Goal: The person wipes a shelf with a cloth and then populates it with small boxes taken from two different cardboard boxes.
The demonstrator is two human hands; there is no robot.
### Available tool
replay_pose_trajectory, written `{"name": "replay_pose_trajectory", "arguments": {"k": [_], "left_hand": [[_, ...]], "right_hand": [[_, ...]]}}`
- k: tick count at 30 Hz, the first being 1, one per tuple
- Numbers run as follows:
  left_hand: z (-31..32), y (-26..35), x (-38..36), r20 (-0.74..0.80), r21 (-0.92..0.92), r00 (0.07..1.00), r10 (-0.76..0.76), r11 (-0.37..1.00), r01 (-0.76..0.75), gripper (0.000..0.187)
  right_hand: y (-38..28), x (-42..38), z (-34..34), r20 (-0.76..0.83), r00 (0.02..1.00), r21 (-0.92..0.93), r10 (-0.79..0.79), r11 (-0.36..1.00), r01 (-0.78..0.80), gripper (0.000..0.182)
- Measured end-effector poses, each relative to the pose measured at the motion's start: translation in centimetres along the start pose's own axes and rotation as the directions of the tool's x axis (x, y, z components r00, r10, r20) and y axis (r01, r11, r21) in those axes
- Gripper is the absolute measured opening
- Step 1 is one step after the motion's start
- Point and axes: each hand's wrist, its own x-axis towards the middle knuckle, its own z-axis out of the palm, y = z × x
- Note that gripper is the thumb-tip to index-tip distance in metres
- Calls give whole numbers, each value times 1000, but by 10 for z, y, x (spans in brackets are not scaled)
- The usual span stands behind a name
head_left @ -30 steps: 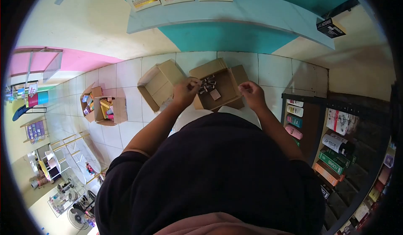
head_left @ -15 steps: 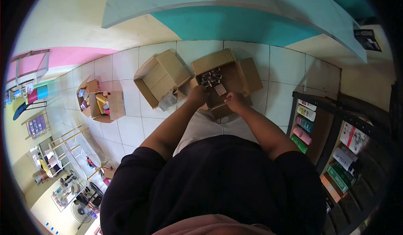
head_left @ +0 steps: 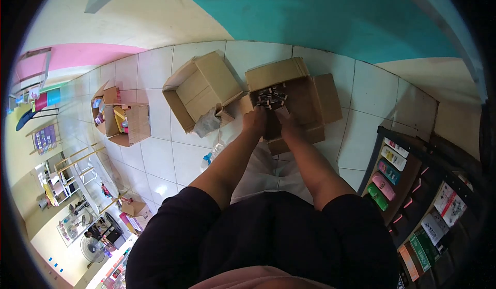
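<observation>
An open cardboard box (head_left: 302, 105) lies on the tiled floor in front of me, with several small dark items (head_left: 272, 97) piled at its left side. My left hand (head_left: 254, 121) is at the box's near left edge, its fingers drawn together near the pile; what they hold is too small to make out. Over the near part of the box, my right hand (head_left: 291, 128) is closed on a small pale card (head_left: 282, 113). To the left stands a second open box (head_left: 199, 90), with a crumpled clear plastic bag (head_left: 207, 123) at its near corner.
Farther left, an open box (head_left: 138, 123) holds colourful packages. A dark shelf (head_left: 380, 149) with bottles and boxes stands at the right. Beyond the boxes rises a teal and cream wall (head_left: 305, 15). A fan (head_left: 93, 248) shows at the lower left.
The view has shifted. My right hand has moved toward the pile and taken hold of the pale card, which lay loose in the box before. My left hand stays near the box's left edge.
</observation>
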Motion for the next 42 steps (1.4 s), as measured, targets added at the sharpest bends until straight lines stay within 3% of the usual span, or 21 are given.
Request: {"name": "replay_pose_trajectory", "arguments": {"k": [4,6,9,13,15,16,18,19,21,22,24,28,34,36,37,39,40,42], "left_hand": [[13,-5,9,7,-28,1000,-7,1000,7,22],[10,-8,12,-7,11,999,37,999,-37,22],[12,-14,15,-22,-3,999,39,999,-39,22],[5,-12,4,-16,-117,1000,-7,993,5,24],[-3,-13,-10,-86,-272,996,-26,962,2,27],[-2,-14,-15,-81,-275,996,-23,961,0,27],[-6,-16,-20,-167,-539,986,9,837,-99,28],[-12,-16,-23,-167,-541,986,16,834,-106,28],[-33,-13,-29,-329,-651,937,117,691,-314,31],[-48,-10,-32,-338,-647,932,130,687,-331,31],[-83,0,-42,-430,-694,894,125,588,-416,38],[-176,26,-71,-526,-680,833,173,502,-534,37],[-309,55,-127,-729,-411,595,338,479,-776,30],[-331,66,-134,-758,-546,588,282,219,-809,30],[-346,72,-143,-776,-520,562,287,214,-827,30],[-371,84,-165,-636,-751,715,290,-19,-660,31],[-381,87,-171,-651,-737,702,288,-21,-675,31],[-397,90,-183,-522,-845,792,317,-66,-531,32]], "right_hand": [[18,21,39,53,998,-68,20,998,-16,44],[18,37,49,123,973,-82,198,979,-189,44],[15,35,42,55,996,-159,74,985,-65,45],[23,26,25,12,985,-129,173,977,-170,45],[38,15,12,-45,999,-78,-25,997,22,44],[51,10,12,-42,999,-80,-19,997,15,44],[68,6,7,-255,930,116,-265,946,301,48],[57,-5,-15,-259,931,112,-259,949,295,48],[19,-34,-80,-93,995,207,-28,977,47,40],[21,-38,-89,-110,994,204,-23,978,45,40],[24,-48,-111,-193,973,421,-131,884,203,42],[-9,-89,-203,-234,960,278,-155,935,219,42],[-78,-170,-346,-336,881,178,-332,897,406,43],[-85,-180,-364,-600,670,272,-437,676,685,41],[-89,-184,-372,-616,647,248,-449,670,700,41],[-101,-194,-382,-614,734,623,-291,392,677,41],[-113,-204,-389,-623,721,609,-304,390,691,41],[-135,-227,-402,-352,905,935,-238,-49,350,40]]}}
